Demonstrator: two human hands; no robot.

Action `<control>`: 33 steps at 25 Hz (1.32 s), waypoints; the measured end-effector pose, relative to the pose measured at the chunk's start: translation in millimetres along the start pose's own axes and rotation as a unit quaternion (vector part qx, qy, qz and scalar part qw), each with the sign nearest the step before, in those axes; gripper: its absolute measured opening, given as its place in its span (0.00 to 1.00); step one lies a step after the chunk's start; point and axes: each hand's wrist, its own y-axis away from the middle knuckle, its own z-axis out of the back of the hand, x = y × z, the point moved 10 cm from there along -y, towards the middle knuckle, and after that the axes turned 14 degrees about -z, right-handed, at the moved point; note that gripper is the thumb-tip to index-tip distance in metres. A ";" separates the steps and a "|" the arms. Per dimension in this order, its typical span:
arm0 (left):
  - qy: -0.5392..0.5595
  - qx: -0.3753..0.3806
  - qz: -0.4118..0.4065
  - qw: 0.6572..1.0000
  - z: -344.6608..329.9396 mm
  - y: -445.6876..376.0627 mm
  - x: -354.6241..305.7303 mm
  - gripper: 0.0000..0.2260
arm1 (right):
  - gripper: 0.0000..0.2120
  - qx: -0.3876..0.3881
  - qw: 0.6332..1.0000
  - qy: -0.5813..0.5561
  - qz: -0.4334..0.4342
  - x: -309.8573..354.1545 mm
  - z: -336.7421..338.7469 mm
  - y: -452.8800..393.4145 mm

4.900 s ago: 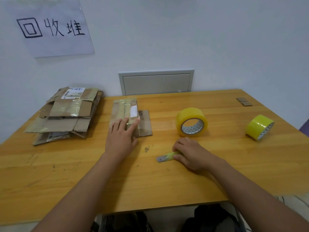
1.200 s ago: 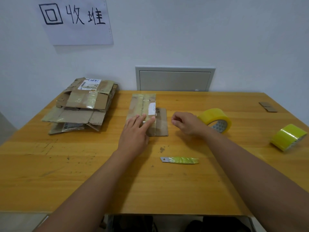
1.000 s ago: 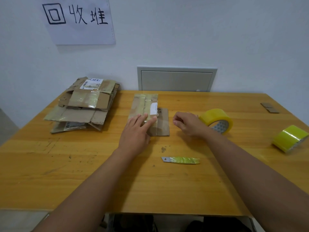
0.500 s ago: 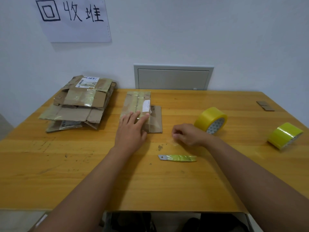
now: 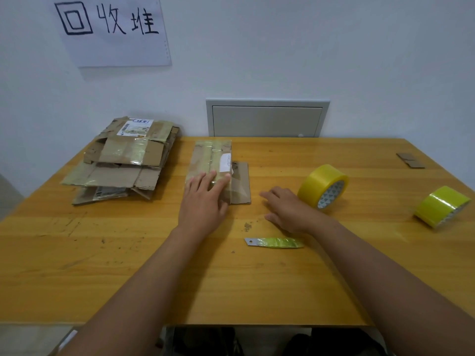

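Left hand (image 5: 203, 201) and right hand (image 5: 288, 209) reach forward over a wooden table (image 5: 102, 278). Nearest the viewer lies a blade (image 5: 273, 242) with a green-wrapped handle, untouched, just this side of the right hand. That hand is palm down over the bare wood, fingers loosely spread and holding nothing; whether it touches the table cannot be told. The left hand lies flat, fingers straight, pressing the near end of a flattened box (image 5: 210, 160) at the table's middle, with one flap sticking out to the box's right. A tape roll (image 5: 323, 186) stands just right of the right hand, and a second roll (image 5: 440, 206) lies well apart near the right edge. Farther left sits a pile (image 5: 120, 160) of flattened cartons, and on the wall above it a sign (image 5: 110, 29) reads 回收堆, recycling pile. The work looks nearly done: the box seems collapsed and the blade laid aside, leaving only its move onto the pile. The box's near end is hidden under the hand, its label is too small to read, and dark shapes under the table cannot be made out.
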 end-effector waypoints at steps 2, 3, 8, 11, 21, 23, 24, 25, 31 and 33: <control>-0.002 0.005 0.002 1.000 0.2 0.8 -0.5 0.28 | 0.33 0.013 0.999 -0.043 -0.028 -2.4 2.0 -3.4; -0.003 0.006 0.004 1.000 0.1 1.0 -0.5 0.28 | 0.33 0.004 0.997 -0.076 -0.032 -0.9 6.3 -5.3; -0.012 -0.003 0.010 1.000 3.5 2.0 -3.7 0.28 | 0.23 -0.095 0.948 -0.304 -0.014 22.3 30.2 -10.1; -0.015 -0.011 -0.001 1.000 5.6 3.2 -4.7 0.28 | 0.26 -0.059 0.946 -0.319 0.012 48.0 16.5 -13.1; -0.010 0.003 0.000 1.000 11.4 -1.3 -0.2 0.26 | 0.27 0.004 0.957 -0.291 -0.001 65.0 5.9 -14.2; -0.015 0.020 0.004 1.000 10.5 1.7 3.3 0.26 | 0.25 0.019 0.943 -0.332 0.002 67.9 6.5 -12.8; -0.011 0.026 0.021 0.999 10.5 4.4 7.3 0.26 | 0.25 0.032 0.938 -0.345 0.004 68.7 6.0 -12.2; 0.009 0.031 0.045 0.998 9.5 8.0 12.5 0.26 | 0.25 0.041 0.936 -0.349 0.002 68.3 4.5 -12.7; 0.242 -0.045 0.134 0.960 11.5 26.0 27.9 0.31 | 0.20 -0.001 0.902 -0.432 -0.012 59.2 24.6 -14.7; 0.306 -0.099 0.158 0.934 17.0 31.3 35.3 0.28 | 0.20 -0.019 0.906 -0.423 -0.015 54.1 29.6 -17.9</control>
